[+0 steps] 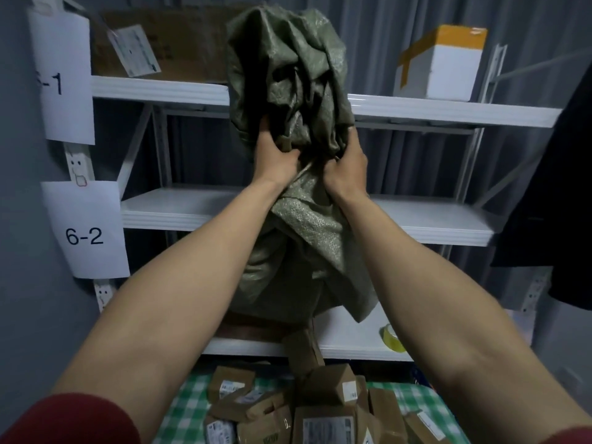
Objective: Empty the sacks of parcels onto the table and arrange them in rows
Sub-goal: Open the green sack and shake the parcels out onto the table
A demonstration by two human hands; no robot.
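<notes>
Arms are stretching forward and upward, meeting at the olive-green woven sack (290,75). It is hanging crumpled in front of the white shelves (166,88), bunched at its middle, with its lower part drooping just above a heap of brown cardboard parcels (323,408) lying on the green-checked table (182,408). The left hand (275,158) and right hand (347,168) are each clamping a fistful of fabric, fingers curled tight. A white-and-orange box (445,65) is sitting on the top shelf.

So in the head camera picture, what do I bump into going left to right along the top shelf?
First the paper sign → brown cardboard box → green sack → white box with an orange top.
</notes>
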